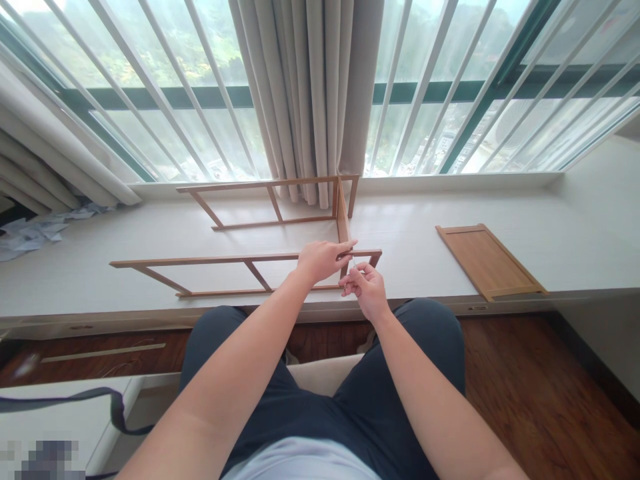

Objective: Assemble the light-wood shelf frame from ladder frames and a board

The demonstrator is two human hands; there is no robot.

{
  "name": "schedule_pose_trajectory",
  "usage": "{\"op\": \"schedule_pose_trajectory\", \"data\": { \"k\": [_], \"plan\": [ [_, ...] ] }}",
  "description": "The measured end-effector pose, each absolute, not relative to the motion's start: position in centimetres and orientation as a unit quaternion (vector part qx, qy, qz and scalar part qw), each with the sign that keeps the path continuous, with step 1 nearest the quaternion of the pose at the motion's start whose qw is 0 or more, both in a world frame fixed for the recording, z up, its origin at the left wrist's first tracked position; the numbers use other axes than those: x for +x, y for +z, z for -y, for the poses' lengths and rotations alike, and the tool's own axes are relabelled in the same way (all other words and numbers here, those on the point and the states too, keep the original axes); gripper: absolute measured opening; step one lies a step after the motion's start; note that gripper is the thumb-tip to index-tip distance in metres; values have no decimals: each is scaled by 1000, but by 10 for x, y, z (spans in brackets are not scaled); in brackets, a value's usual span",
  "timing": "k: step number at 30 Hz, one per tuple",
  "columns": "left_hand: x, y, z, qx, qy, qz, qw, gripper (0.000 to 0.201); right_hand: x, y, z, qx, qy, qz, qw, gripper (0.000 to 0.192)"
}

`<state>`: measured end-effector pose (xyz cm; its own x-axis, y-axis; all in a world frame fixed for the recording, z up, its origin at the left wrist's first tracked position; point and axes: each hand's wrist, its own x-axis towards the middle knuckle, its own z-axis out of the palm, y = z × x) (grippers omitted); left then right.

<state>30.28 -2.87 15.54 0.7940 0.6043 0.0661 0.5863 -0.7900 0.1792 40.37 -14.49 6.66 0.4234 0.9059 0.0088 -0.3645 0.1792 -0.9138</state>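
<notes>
On the white ledge, two ladder-like wooden side frames lie on edge, the nearer wooden frame (220, 259) in front of the far wooden frame (300, 181). A wooden crosspiece (343, 212) joins them towards their right end. My left hand (321, 260) grips the nearer frame's upper rail at that joint, its fingers closed around the wood. Just right of and below it, my right hand (367, 287) pinches a thin metal tool (354, 261) against the joint. The tool's tip and the exact kind are too small to make out.
A flat wooden panel (490, 260) lies on the ledge (400, 227) at the right, its corner at the front edge. Grey curtains (305, 87) hang behind the frames before barred windows. Crumpled papers (35, 233) lie far left. A dark strap (60, 400) crosses a white surface at lower left.
</notes>
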Motion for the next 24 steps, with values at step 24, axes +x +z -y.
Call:
{"op": "schedule_pose_trajectory", "data": {
  "k": [24],
  "plan": [
    [302,151,25,947,74,-304,71,48,413,63,160,-604,175,369,684,31]
  ]
}}
